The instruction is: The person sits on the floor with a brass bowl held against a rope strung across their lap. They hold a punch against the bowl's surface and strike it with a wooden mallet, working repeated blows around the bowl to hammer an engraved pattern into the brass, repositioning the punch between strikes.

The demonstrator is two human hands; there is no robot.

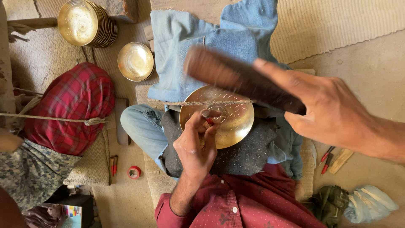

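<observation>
A round brass plate [236, 122] lies on a dark cloth [240, 156] over my lap, held by a taut cord [202, 103] across its upper part. My left hand [195, 145] pinches a small punch tool [206, 115] upright on the plate's middle. My right hand [331, 112] grips a dark wooden mallet [236, 78], blurred, raised above the plate and punch. I sit in blue jeans [143, 124] and a dark red shirt [240, 202].
A stack of brass plates [86, 22] and a single brass bowl [135, 61] sit at upper left. A red plaid cushion [69, 105], a red tape roll [134, 172], small red-handled tools [325, 158] and bunched cloths [367, 202] lie around on woven mats.
</observation>
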